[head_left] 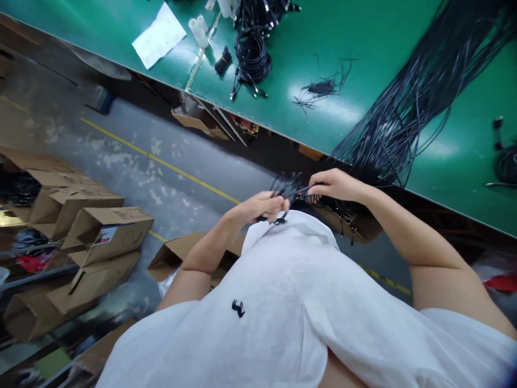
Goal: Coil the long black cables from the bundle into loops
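Observation:
In front of my waist, my left hand (264,206) is closed around a bundled black cable (286,186). The upper loops of the bundle are blurred, and a dark connector end pokes out below the fingers. Just to its right, my right hand (333,184) pinches a thin black strand that runs toward the bundle. Whether this strand is part of the cable or a separate tie, I cannot tell. Behind the right hand, a large spread of long black cables (388,134) lies across the green table (299,54) and hangs over its edge.
On the table are a coiled black cable (252,56), a pile of short black ties (321,88), a small banded bundle (223,61), white rolls (198,31) and a paper sheet (159,36). Cardboard boxes (109,234) stand at left; an open box (173,256) is by my left arm.

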The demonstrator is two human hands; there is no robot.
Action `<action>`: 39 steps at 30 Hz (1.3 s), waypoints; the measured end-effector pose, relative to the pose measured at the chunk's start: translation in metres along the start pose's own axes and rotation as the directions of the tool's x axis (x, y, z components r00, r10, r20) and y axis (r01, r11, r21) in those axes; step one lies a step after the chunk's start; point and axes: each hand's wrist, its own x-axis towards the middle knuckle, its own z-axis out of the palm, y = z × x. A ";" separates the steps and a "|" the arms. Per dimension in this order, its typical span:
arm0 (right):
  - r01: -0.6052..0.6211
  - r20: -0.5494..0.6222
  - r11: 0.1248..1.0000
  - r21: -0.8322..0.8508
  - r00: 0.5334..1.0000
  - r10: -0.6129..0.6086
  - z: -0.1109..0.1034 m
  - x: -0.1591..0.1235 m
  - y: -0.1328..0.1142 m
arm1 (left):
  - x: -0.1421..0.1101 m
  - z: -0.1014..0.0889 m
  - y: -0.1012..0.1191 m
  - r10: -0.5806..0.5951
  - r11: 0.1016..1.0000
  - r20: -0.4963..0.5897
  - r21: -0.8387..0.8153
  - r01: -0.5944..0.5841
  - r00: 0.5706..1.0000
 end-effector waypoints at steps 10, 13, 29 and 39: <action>-0.458 -0.320 0.888 0.046 0.835 0.447 0.043 -0.076 0.100 | -0.050 -0.039 0.044 0.113 0.941 -0.480 -0.230 -0.249 0.870; -0.535 -0.207 0.782 0.319 0.766 0.608 0.054 -0.101 0.095 | -0.050 -0.052 0.037 0.090 0.932 -0.516 -0.258 -0.255 0.852; -0.551 0.032 0.653 -0.520 0.751 0.660 0.054 -0.063 0.038 | -0.042 -0.067 -0.008 -0.103 0.992 -0.475 -0.117 0.054 0.874; -0.089 0.049 0.965 0.247 0.996 0.080 0.000 0.009 -0.036 | 0.041 -0.021 -0.010 -0.003 0.984 -0.088 0.180 0.018 0.996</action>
